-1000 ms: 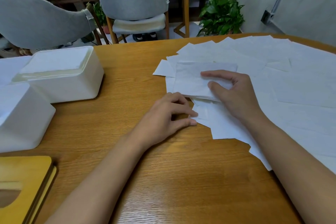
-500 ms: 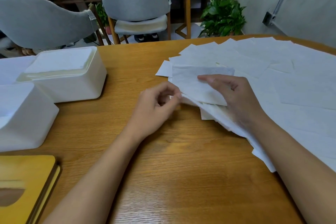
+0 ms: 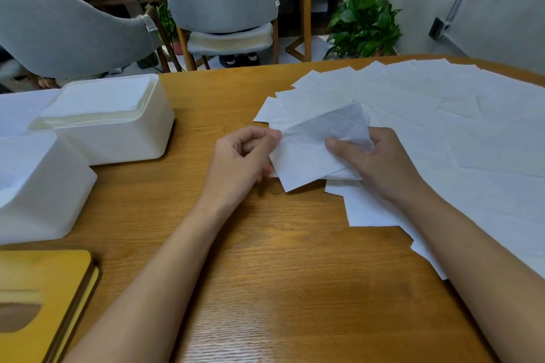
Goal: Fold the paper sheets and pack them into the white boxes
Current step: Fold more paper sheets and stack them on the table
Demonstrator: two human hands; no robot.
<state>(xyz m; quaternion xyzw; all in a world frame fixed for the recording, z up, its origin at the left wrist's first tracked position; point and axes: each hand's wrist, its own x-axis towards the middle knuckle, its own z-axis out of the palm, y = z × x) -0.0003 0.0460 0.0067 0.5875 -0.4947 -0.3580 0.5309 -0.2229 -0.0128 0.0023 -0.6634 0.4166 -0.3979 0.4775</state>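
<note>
Holding one paper sheet (image 3: pixel 306 156) at centre: pinched at its left edge by left hand (image 3: pixel 241 162), gripped at its right by right hand (image 3: pixel 383 165), thumb on top. Over loose sheets (image 3: pixel 442 115) fanned toward 2 o'clock. Far white box (image 3: pixel 109 130) and near white box (image 3: pixel 38 186) toward 9 o'clock.

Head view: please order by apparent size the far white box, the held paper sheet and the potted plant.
1. far white box
2. held paper sheet
3. potted plant, only slightly smaller than the sheet; it stands farther away, so true size is unsure.
</note>
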